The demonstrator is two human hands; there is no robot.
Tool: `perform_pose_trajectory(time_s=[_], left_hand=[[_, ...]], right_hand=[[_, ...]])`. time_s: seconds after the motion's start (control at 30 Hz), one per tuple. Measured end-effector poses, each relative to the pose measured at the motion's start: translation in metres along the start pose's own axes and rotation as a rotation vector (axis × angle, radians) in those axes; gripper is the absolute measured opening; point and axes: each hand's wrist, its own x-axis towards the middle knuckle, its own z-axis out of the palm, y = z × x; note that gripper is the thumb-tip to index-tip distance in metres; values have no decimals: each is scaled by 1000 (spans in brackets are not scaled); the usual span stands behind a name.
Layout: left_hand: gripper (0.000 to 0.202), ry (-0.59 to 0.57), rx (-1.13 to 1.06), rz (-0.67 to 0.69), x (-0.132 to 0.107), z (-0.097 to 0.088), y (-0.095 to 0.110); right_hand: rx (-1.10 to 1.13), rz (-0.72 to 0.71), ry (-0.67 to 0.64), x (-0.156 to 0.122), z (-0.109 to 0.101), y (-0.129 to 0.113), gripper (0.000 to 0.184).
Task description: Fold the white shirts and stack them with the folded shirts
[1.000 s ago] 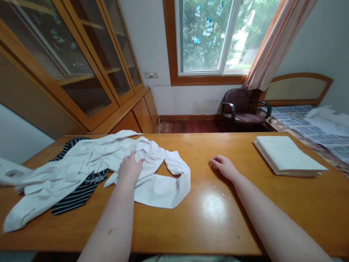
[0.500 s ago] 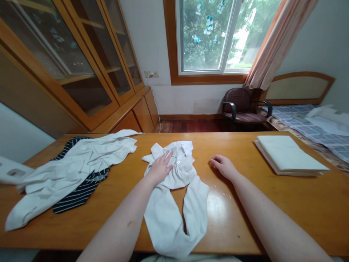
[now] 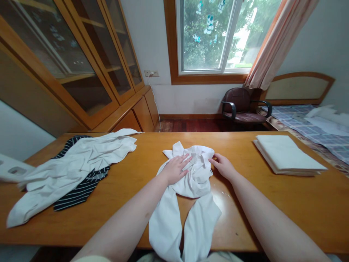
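A crumpled white shirt (image 3: 195, 182) lies on the wooden table (image 3: 114, 218) before me, its collar at the far end and both sleeves trailing over the near edge. Small buttons show on its front. Flat on the left part of the shirt rests my left hand (image 3: 176, 169), fingers spread. My right hand (image 3: 223, 165) is at the collar's right edge, its fingers bent together against the cloth; the fingertips are partly hidden.
At the left lie another white garment (image 3: 81, 156) and a dark striped cloth (image 3: 81, 194) partly beneath it. A folded white stack (image 3: 289, 154) sits at the right. Beyond the table stand a glass-door cabinet (image 3: 114, 98), an armchair (image 3: 242, 105) and a bed (image 3: 324, 127).
My left hand has slid right, carrying the shirt along. The collar's right edge now meets my right hand, which was apart from it before.
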Motion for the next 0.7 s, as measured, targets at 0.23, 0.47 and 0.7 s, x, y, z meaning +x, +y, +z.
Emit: perform_pose_trajectory(time_s=[0.23, 0.47, 0.7], left_hand=[[61, -27, -53, 220, 6, 4, 0], [59, 88, -71, 115, 3, -4, 1], [47, 91, 2, -451, -9, -24, 1]], right_hand=[[247, -42, -53, -2, 7, 2, 42], [365, -115, 7, -8, 6, -11, 42], [371, -132, 127, -10, 4, -9, 36]])
